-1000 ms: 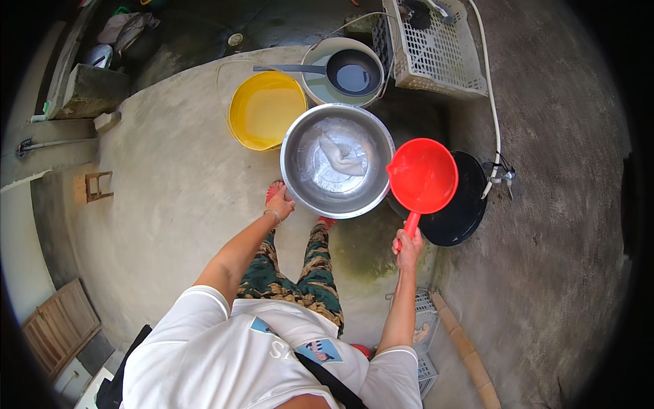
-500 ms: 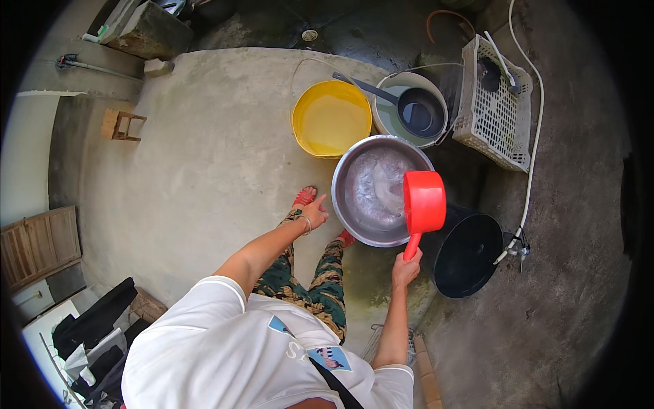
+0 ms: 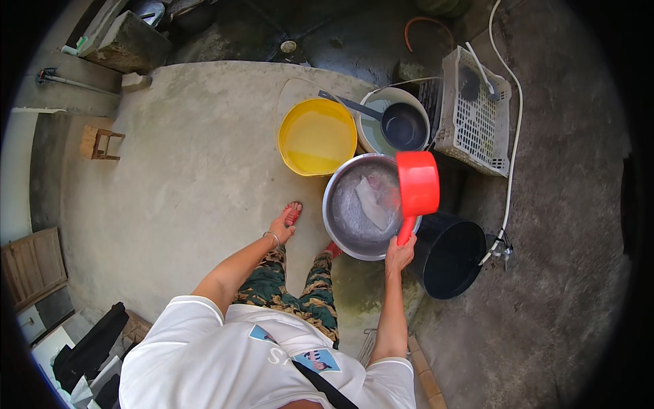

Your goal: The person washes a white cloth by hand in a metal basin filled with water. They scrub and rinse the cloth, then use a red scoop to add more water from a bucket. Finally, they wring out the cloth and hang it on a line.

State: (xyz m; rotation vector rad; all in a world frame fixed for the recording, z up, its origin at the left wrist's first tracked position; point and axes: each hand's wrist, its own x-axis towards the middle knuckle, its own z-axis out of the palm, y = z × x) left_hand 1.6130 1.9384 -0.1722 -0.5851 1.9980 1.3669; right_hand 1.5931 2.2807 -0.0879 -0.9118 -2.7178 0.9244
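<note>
My right hand grips the handle of a red plastic dipper, held over the right side of a metal basin. The dipper's outer side faces up, hiding what is inside it. In the basin is rippled water, with a pale, flat, elongated piece whose kind I cannot make out. Nearer my body, my left hand hangs free to the left of the basin, loosely open and holding nothing, a bracelet at its wrist. A yellow bucket of liquid stands just beyond the basin.
Behind the basin, a light bucket carries a dark long-handled ladle. A black tub stands at right, beside a tap and white hose. Farther back is a white plastic crate; a small wooden stool stands far left.
My left hand has drawn back toward me and left, its pointing finger relaxed. The water in the basin is calmer, and the pale piece shows more plainly. The view has shifted slightly.
</note>
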